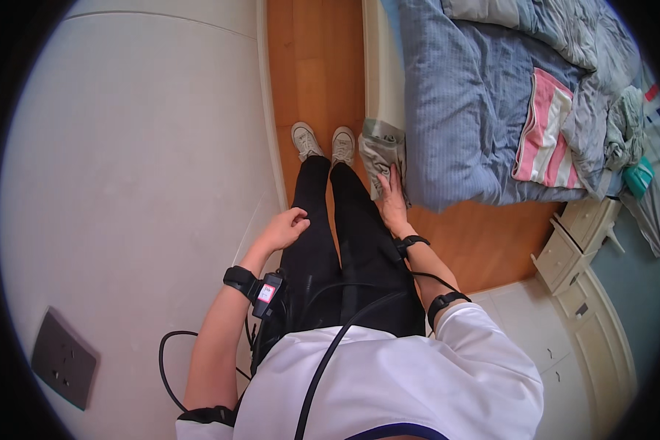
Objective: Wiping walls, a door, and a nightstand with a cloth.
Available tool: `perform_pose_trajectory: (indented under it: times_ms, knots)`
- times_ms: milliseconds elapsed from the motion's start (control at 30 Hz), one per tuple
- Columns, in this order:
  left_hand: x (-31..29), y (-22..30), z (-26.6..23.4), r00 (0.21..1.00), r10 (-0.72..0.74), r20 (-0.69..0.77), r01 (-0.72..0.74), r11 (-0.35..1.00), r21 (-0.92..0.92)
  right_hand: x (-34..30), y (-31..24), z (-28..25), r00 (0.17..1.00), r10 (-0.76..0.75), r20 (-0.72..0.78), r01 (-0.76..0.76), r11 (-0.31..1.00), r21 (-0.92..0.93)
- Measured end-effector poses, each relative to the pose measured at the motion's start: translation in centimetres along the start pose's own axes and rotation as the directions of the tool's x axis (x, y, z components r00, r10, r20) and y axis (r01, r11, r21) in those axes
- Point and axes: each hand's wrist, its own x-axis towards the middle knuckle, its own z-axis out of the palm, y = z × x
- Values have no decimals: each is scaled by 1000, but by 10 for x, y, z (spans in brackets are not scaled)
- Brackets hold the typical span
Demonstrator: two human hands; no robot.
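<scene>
My right hand [394,207] is at the corner of the bed, its thumb and fingers stretched out and apart against a grey-green cloth [383,147]. The cloth hangs in folds at the low end of the bed, beside the blue striped duvet [455,117]. Over my left thigh, close to the pale wall, my left hand [286,229] hangs with its fingers curled in. Nothing shows in it, and it touches no cloth.
A pink and white striped towel [546,136] lies on the duvet, with a teal object [639,177] beyond it. A cream bedside cabinet [576,227] stands at the right. The pale wall [147,147] with a dark socket [64,359] bounds the narrow wooden floor [315,59]. Black cables [323,367] run over my clothes.
</scene>
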Motion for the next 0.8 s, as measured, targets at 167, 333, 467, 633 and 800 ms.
perform_pose_trajectory:
  times_ms: [167,333,467,633,800]
  knots:
    - [8,2,-5,999,-46,25,48,996,-80,10,5,-2,998,-44,49,41,996,74]
    - [13,6,-19,995,5,-104,-14,997,-80,131,-8,-13,984,-162,-72,164,986,28]
    - [24,37,-35,981,35,-193,-37,999,-2,262,-13,-47,945,-231,-230,228,973,-39]
    - [31,58,-57,973,25,-228,-46,995,-86,359,-30,-80,945,-214,-249,220,975,-1]
    - [51,81,-75,974,-17,-224,-12,992,-127,405,-53,-90,997,-67,-47,63,993,-99]
